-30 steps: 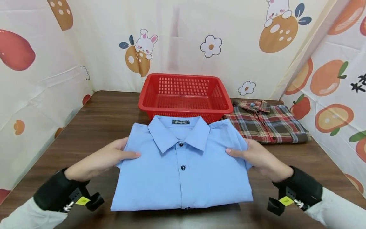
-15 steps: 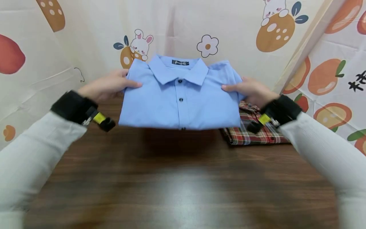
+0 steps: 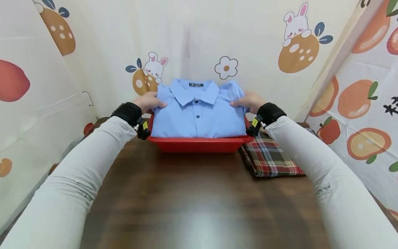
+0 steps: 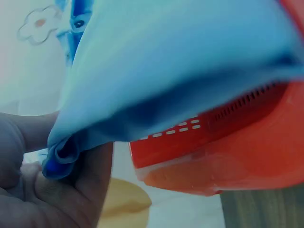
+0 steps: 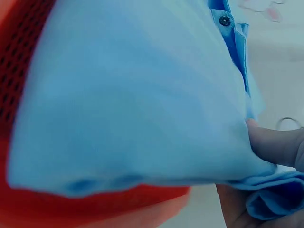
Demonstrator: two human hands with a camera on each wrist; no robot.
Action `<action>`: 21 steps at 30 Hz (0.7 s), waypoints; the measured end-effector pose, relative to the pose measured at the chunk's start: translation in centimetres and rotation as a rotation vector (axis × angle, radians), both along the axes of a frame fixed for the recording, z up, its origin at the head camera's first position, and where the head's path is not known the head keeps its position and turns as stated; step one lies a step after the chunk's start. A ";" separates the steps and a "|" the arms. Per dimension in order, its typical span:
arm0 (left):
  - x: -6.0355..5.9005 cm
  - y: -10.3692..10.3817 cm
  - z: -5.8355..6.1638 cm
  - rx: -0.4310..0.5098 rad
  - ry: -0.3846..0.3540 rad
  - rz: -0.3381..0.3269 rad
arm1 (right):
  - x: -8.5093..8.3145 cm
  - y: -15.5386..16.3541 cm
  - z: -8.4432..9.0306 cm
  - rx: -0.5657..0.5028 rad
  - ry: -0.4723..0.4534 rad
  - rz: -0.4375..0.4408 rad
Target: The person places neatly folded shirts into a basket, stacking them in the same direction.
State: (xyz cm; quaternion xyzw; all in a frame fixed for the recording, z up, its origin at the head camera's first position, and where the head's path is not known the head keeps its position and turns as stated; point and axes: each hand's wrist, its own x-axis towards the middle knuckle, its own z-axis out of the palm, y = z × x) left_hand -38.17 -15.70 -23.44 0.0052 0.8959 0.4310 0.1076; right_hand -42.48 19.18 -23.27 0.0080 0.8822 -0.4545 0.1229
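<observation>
A folded light-blue shirt (image 3: pixel 199 117) with a collar and dark buttons lies over the opening of a red plastic basket (image 3: pixel 199 145), its lower edge just inside the front rim. My left hand (image 3: pixel 150 102) pinches the shirt's left side, thumb on top and fingers beneath. On the opposite side my right hand (image 3: pixel 250 101) grips it the same way. In the left wrist view the shirt's folded edge (image 4: pixel 66 152) sits between thumb and fingers, with the basket wall (image 4: pixel 228 147) below. The right wrist view shows my thumb (image 5: pixel 273 145) pressing on the cloth. Most of the basket's inside is hidden by the shirt.
A folded plaid shirt (image 3: pixel 273 159) lies on the dark wooden table (image 3: pixel 199 193) to the right of the basket, partly covered by my right sleeve (image 3: pixel 311 162). A printed curtain (image 3: pixel 199 41) hangs right behind the basket, and more printed cloth lines both sides.
Both hands have lifted the blue shirt off the near table, carried it forward, and lowered it over the red basket. The grip stays the same. The plaid shirt keeps its place.
</observation>
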 end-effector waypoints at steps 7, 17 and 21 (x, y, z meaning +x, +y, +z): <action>-9.9 -1.4 -6.1 -0.419 0.077 -0.109 | -1.0 -0.8 -2.1 0.176 -0.076 -0.025; -16.9 -0.8 -12.2 -0.771 -0.083 -0.338 | -2.1 -2.7 -4.2 0.362 -0.146 -0.009; -12.1 0.8 -8.7 -0.675 -0.183 -0.249 | -2.5 -2.7 -4.2 0.383 -0.124 0.017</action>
